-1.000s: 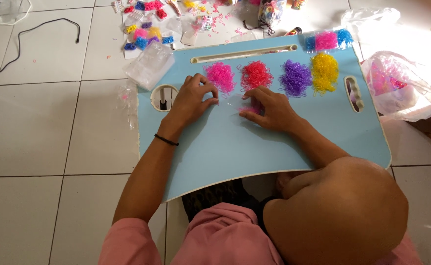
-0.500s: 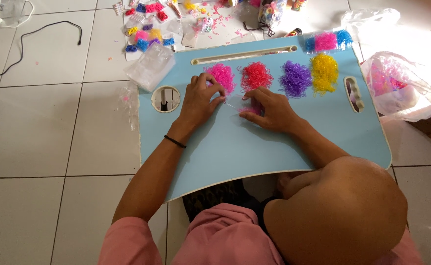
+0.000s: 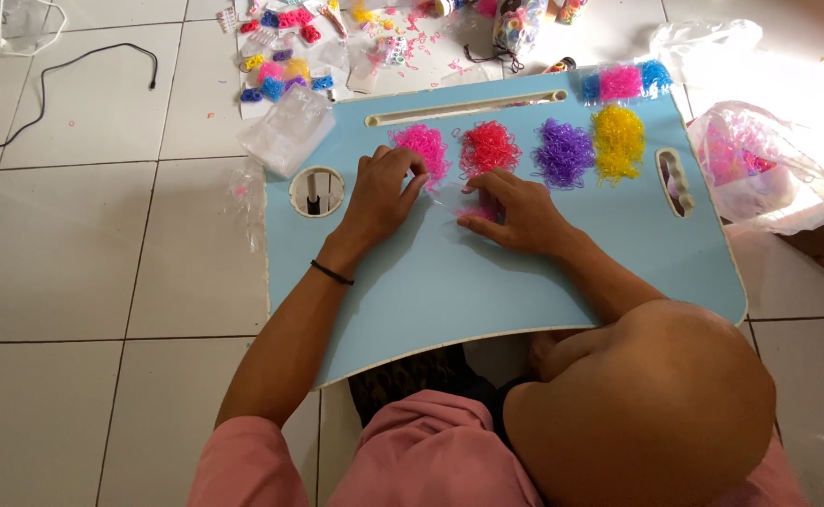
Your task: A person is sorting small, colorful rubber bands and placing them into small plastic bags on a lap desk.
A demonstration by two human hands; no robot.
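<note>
- Left hand (image 3: 379,192) rests fingertips on the pink band pile (image 3: 423,148), grip unclear.
- Right hand (image 3: 515,211) pinches a small clear bag (image 3: 463,202) just below the red pile (image 3: 489,147).
- Both piles lie ahead on the blue lap table (image 3: 487,282).

Clear flat plastic packet (image 3: 289,129) lies off the tray's far left corner. Crumpled clear bag (image 3: 759,169) of pink bits sits right; small packets of coloured bands (image 3: 621,81) lie beyond the far edge.

Blue lap table (image 3: 487,282) on white tiles — four band heaps: pink (image 3: 424,145), red (image 3: 490,148), purple (image 3: 563,152), yellow (image 3: 617,141).
</note>
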